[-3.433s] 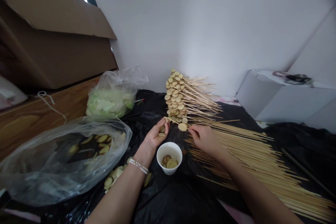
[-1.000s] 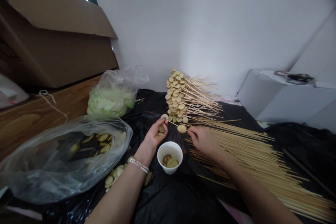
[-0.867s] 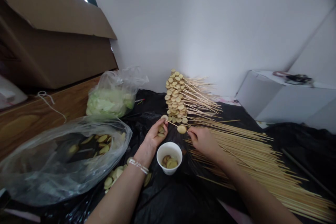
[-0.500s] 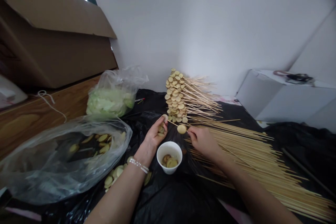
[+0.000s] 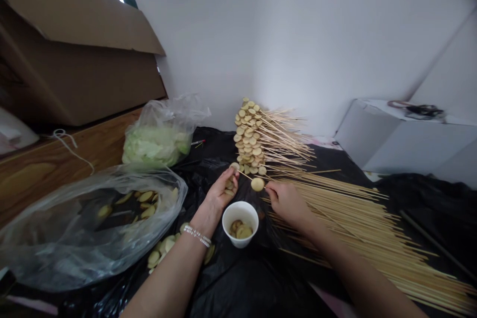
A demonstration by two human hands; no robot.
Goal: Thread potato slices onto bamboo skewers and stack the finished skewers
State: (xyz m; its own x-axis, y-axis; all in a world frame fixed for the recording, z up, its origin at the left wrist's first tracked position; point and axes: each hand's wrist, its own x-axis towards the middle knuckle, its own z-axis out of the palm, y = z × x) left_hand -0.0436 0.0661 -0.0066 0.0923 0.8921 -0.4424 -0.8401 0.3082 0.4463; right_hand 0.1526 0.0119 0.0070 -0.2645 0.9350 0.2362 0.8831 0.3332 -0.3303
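Note:
My left hand point(image 5: 222, 188) is closed on several pale round slices, one of them pinched upright at the fingertips. My right hand point(image 5: 285, 199) grips a thin wooden skewer point(image 5: 246, 175) that carries one round slice point(image 5: 257, 184) and whose tip meets the slice at my left fingertips. Below my hands, a white cup point(image 5: 240, 243) holds a few slices. Beyond them is a stack of skewered slices point(image 5: 248, 134), with sticks pointing right. Bare wooden skewers point(image 5: 357, 218) lie in a wide spread beside and under my right forearm.
Loose slices point(image 5: 164, 248) lie by my left forearm. An open clear bag point(image 5: 74, 238) with slices lies left, a bag of pale green pieces point(image 5: 156, 144) behind it. A cardboard box point(image 5: 93, 79) stands back left, a white box point(image 5: 410, 134) at right.
The skewer and its slice have shifted very slightly to the left with my right hand. My left hand has hardly moved and keeps hold of its slices.

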